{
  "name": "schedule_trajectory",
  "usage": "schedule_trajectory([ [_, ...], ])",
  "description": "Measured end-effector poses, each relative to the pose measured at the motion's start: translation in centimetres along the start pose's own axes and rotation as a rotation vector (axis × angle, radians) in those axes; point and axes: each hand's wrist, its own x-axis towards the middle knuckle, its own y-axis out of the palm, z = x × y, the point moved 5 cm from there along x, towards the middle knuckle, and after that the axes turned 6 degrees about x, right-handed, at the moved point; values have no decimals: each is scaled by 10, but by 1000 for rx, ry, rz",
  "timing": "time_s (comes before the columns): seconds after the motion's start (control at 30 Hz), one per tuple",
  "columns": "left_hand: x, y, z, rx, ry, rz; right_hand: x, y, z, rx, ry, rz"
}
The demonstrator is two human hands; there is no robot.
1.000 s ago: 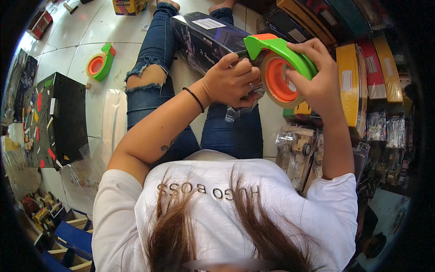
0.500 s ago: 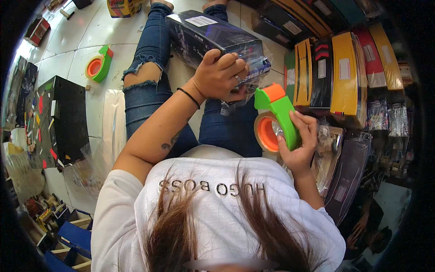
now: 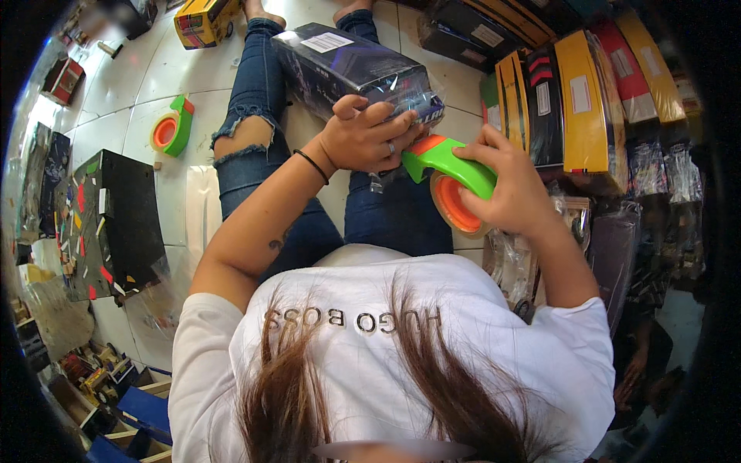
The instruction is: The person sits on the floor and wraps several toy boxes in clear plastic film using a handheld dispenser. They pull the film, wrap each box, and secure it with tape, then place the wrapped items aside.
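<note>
A dark box point(image 3: 340, 69) in clear plastic wrap lies between my legs, a white label on its top. My left hand point(image 3: 369, 137) presses its fingers together over the loose plastic at the box's near end; the thumb side is partly hidden. Wrapped in my right hand point(image 3: 505, 185) is a green and orange tape dispenser point(image 3: 467, 171) with a roll of tape. Its orange front end reaches the fingertips of my left hand, close to the box end; whether tape touches the plastic I cannot tell.
A second tape dispenser point(image 3: 171, 131) lies on the tiled floor at left, near a black box point(image 3: 123, 216) stuck with label scraps. Yellow boxes point(image 3: 583, 108) stand in a row at right. A yellow toy truck point(image 3: 202, 23) sits at the far left. Blue crates point(image 3: 147, 409) are at lower left.
My right hand has brought the tape dispenser left and tilted it flatter, up to my left hand at the box end. The left hand keeps its grip on the plastic.
</note>
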Motion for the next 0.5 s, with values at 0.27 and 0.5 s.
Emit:
schedule_trajectory([
  [0.27, 7, 1, 4, 29, -84, 84, -8, 37, -3, -271, 171, 670],
  [0.5, 11, -9, 0, 258, 354, 187, -35, 4, -152, 50, 216, -508],
])
